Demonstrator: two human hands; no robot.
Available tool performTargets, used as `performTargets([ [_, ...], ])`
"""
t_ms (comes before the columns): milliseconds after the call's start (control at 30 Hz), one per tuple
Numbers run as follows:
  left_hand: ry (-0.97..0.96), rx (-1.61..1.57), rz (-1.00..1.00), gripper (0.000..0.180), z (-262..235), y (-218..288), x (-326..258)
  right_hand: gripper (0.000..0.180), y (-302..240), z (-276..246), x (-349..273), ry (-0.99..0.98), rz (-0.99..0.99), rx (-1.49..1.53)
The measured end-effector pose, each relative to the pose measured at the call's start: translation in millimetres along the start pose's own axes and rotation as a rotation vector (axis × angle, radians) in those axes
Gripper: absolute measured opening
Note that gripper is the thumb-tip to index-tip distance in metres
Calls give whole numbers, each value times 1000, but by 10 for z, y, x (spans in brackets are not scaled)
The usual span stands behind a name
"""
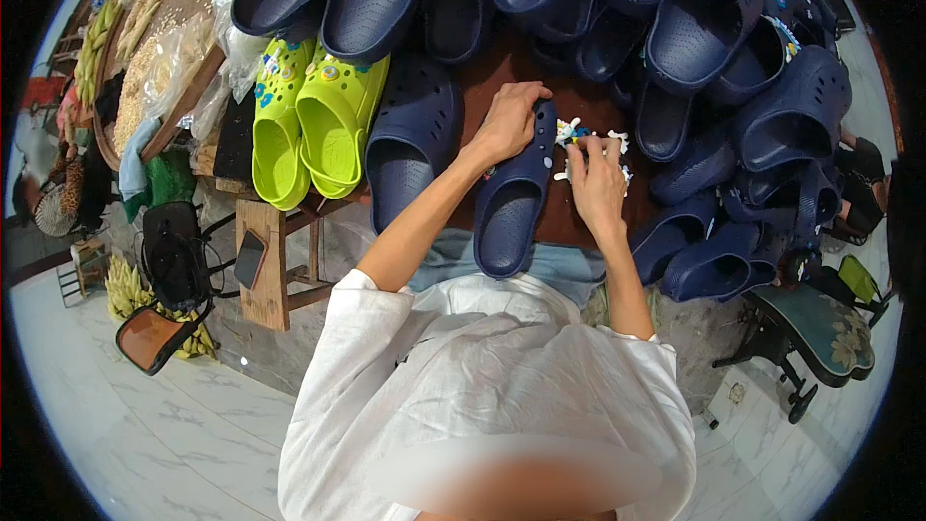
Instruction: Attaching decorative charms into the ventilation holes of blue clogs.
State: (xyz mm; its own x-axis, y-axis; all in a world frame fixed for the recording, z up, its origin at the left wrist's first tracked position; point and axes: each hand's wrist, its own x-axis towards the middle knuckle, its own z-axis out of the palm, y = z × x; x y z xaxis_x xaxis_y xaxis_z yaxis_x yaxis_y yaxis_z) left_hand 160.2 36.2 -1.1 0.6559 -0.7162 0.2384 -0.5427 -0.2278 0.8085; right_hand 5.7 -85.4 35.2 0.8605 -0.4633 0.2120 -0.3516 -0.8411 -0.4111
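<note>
A navy blue clog (pixel 509 207) lies in front of me with its heel toward my body. My left hand (pixel 509 123) is closed over its toe end, fingers curled across the top. A few small light pieces dot the clog's right side. Beside it, on the brown tabletop (pixel 579 224), small white shoe charms (pixel 567 131) lie scattered, some with blue and yellow. My right hand (pixel 598 183) reaches down among these charms with bent fingers somewhat apart. Whether a charm sits between its fingertips cannot be made out.
Many navy clogs (pixel 699 34) are heaped at the back and right. Another navy clog (pixel 400 169) and a lime green charm-covered pair (pixel 333 125) stand at left. A wooden stool (pixel 262 280) holds a phone (pixel 250 259). At lower right is a dark padded chair (pixel 810 333).
</note>
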Motion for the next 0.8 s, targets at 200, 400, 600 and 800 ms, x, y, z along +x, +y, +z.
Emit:
performTargets([
  [200, -15, -17, 3, 47, 18, 13, 45, 47, -177, 54, -39, -401, 221, 354],
  [400, 7, -7, -7, 46, 27, -10, 22, 43, -180, 150, -8, -307, 61, 207],
  [600, 19, -173, -122, 34, -121, 41, 34, 37, -203, 113, -40, -275, -5, 177],
  [800, 147, -439, -240, 30, -359, 275, -182, 30, -105, 70, -110, -232, 34, 265],
])
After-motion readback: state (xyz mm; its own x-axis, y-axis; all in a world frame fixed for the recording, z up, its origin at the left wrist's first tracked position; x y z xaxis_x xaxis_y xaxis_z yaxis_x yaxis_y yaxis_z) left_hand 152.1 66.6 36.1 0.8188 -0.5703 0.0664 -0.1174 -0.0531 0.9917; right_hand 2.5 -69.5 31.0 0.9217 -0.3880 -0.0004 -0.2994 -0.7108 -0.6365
